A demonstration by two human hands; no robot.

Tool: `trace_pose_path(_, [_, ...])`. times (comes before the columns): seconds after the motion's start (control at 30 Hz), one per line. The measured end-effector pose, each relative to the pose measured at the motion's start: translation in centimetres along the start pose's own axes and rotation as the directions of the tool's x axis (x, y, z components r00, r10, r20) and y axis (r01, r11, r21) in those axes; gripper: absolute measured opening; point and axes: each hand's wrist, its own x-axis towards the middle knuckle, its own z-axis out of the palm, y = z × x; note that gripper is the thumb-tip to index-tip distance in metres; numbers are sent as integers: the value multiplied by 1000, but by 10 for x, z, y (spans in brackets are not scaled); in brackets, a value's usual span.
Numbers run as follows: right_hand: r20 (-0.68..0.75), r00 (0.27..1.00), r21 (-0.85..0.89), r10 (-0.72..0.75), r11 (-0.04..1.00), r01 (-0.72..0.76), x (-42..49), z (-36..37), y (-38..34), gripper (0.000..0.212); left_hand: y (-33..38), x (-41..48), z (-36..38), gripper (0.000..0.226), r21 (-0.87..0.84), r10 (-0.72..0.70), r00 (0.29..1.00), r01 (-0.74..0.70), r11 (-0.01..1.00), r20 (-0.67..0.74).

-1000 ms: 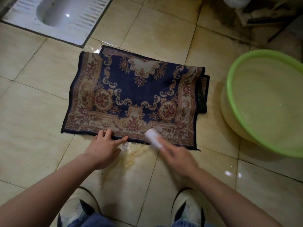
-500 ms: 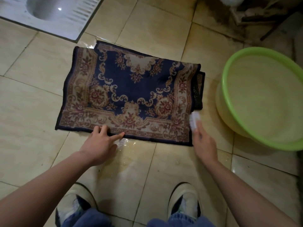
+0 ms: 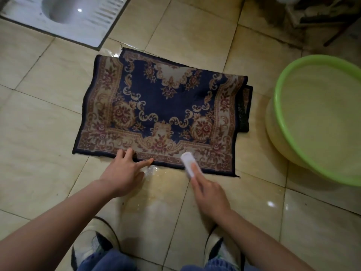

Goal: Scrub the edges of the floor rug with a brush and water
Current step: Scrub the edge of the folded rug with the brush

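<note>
A dark blue rug [image 3: 166, 106] with a tan and red floral border lies folded on the tiled floor. My left hand [image 3: 125, 173] presses the rug's near edge flat with straight fingers. My right hand [image 3: 209, 192] grips a white brush [image 3: 188, 163], whose head lies on the rug's near border, right of the middle. A green basin [image 3: 281, 122] holding water stands to the right of the rug. Water has pooled on the tiles [image 3: 162, 184] just in front of the near edge.
A white squat toilet [image 3: 93, 22] is set into the floor at the far left. Dark clutter [image 3: 312, 16] sits at the far right corner. My two shoes [image 3: 93, 245] stand on the wet tiles close below my hands.
My right hand has swept the brush back left along the near edge, from the rug's right corner to right of the middle. My left hand has stayed on the edge.
</note>
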Motion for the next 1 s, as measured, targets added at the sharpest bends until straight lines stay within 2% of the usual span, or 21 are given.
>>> trace_pose_path(0.07, [68, 994, -19, -90, 996, 92, 0, -3, 7, 47, 0, 0, 0, 52, 4, 3, 1000, -3, 1000, 4])
trace_pose_path(0.1, [17, 996, 6, -85, 996, 85, 8, -13, 17, 46, 0, 0, 0, 52, 2, 1, 1000, -1, 1000, 2])
trace_pose_path(0.17, [-218, 968, 154, 120, 984, -87, 26, -39, 35, 45, 0, -1, 2, 52, -5, 0, 1000, 0, 1000, -3])
trace_pose_path(0.2, [-328, 907, 262, 266, 948, -183, 31, -47, 39, 46, 0, -1, 2, 52, -7, 3, 1000, -3, 1000, -7])
trace_pose_path(0.23, [-390, 848, 307, 358, 919, -246, 34, -47, 41, 48, 0, -1, 3, 52, -9, 4, 1000, -4, 1000, -12])
trace_pose_path(0.27, [-402, 841, 254, 362, 927, -277, 33, -38, 36, 50, 1, -1, 2, 52, -12, 3, 1000, -4, 1000, -16])
trace_pose_path(0.3, [-358, 886, 154, 295, 955, -255, 30, -25, 26, 51, 1, 0, 1, 51, -16, 6, 1000, -6, 1000, -18])
trace_pose_path(0.37, [-115, 991, -4, 74, 997, -75, 16, 0, 1, 52, -1, 1, 0, 50, -27, 5, 1000, -5, 1000, -17])
trace_pose_path(0.43, [113, 989, -66, -98, 992, 106, 3, 6, -6, 49, -1, 1, -1, 50, -35, 3, 1000, -4, 999, -7])
trace_pose_path(0.47, [161, 976, -80, -147, 984, 162, 3, -1, -2, 47, -1, 0, -1, 50, -37, 2, 1000, -2, 999, -7])
trace_pose_path(0.53, [93, 986, -43, -137, 989, 141, 14, -23, 16, 42, -3, -1, 0, 50, -40, 2, 1000, -3, 999, -14])
trace_pose_path(0.57, [-38, 999, 58, -36, 998, 38, 21, -38, 26, 40, -3, -1, 1, 51, -44, 6, 1000, -6, 999, -16])
trace_pose_path(0.6, [-180, 978, 185, 109, 980, -75, 29, -52, 37, 40, -3, -1, 2, 51, -48, 6, 1000, -7, 999, -19])
trace_pose_path(0.63, [-297, 925, 261, 235, 952, -158, 35, -63, 48, 42, -3, -1, 3, 51, -50, 3, 1000, -4, 999, -23])
trace_pose_path(0.67, [-353, 886, 245, 301, 943, -223, 38, -68, 57, 44, -2, -1, 3, 51, -51, 0, 1000, -1, 999, -25])
trace_pose_path(0.73, [-320, 919, 42, 228, 973, -227, 29, -57, 59, 48, -2, 1, 1, 50, -58, -4, 1000, 2, 998, -26])
trace_pose_path(0.8, [-165, 985, -105, 46, 992, -64, 9, -30, 51, 50, -2, 2, 2, 50, -72, -4, 1000, 2, 997, -29])
trace_pose_path(0.87, [-7, 995, -155, -95, 984, 92, -3, -25, 55, 48, -3, 2, 2, 50, -70, -4, 1000, 2, 998, -25])
trace_pose_path(0.9, [12, 991, -172, -131, 976, 131, 1, -31, 62, 47, -3, 2, 1, 50, -65, -4, 1000, 2, 998, -23])
trace_pose_path(0.93, [-22, 994, -151, -108, 983, 104, 7, -41, 69, 45, -3, 1, 1, 51, -64, -3, 1000, 2, 998, -21])
trace_pose_path(1.0, [-257, 960, 78, 113, 992, -95, 18, -62, 82, 44, -2, 1, 2, 51, -68, 0, 1000, -1, 998, -18])
